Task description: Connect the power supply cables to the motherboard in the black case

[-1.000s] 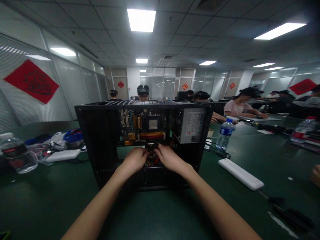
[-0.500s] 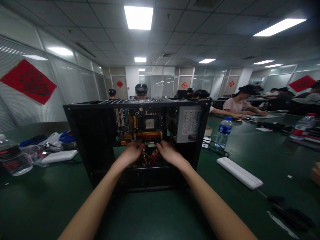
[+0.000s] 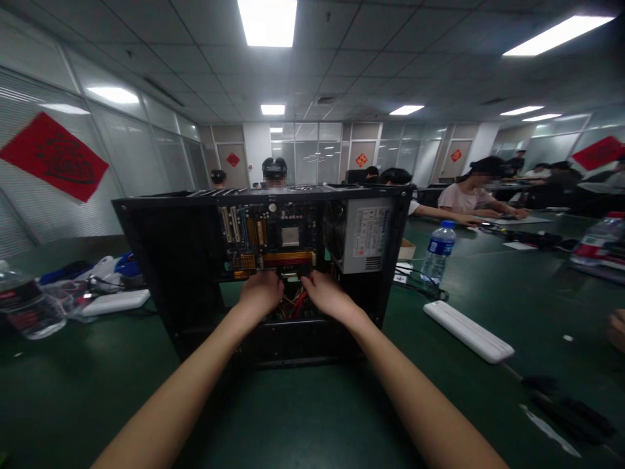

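Green bench (image 3: 303, 423) carries the case (image 3: 312, 342); your left hand (image 3: 262, 291) and right hand (image 3: 326, 293) flank the wires (image 3: 295, 305), apart, grip unclear; work gently, sparing the board (image 3: 307, 225).

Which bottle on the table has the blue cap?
The bottle just right of the computer case; the far-right bottle has a red cap, the left bottle a pale one.

computer case (image 3: 288, 344) | black, side open, upright on green table (image 3: 293, 420) | red-yellow cables (image 3: 297, 302) low inside
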`<state>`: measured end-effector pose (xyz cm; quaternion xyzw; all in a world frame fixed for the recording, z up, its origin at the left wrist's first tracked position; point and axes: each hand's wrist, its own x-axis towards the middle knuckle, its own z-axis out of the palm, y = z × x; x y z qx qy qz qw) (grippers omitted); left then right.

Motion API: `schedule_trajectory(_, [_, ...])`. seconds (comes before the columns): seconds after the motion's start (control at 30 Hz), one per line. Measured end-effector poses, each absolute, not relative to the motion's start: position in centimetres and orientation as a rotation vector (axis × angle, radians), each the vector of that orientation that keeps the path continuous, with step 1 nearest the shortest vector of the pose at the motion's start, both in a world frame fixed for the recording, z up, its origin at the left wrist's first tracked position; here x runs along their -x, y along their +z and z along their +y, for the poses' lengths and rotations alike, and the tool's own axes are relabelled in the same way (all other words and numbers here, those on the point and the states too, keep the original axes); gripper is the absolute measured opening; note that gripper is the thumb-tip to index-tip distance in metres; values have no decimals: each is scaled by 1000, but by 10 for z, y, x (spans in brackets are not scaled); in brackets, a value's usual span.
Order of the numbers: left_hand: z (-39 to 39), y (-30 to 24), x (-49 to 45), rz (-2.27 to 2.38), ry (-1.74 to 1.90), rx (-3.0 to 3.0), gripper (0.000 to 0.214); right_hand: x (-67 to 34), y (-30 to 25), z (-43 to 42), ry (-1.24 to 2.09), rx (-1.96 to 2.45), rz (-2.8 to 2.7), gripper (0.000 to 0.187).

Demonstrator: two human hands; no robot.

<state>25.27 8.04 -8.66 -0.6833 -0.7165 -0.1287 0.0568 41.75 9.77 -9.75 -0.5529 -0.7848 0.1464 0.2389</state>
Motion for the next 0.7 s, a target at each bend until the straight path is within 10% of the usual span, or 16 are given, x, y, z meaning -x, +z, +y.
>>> schedule_trajectory(0.7, [89,-69,-258,-2254,-307,2109,37,-422,-96,94,488,1442,-2132,33])
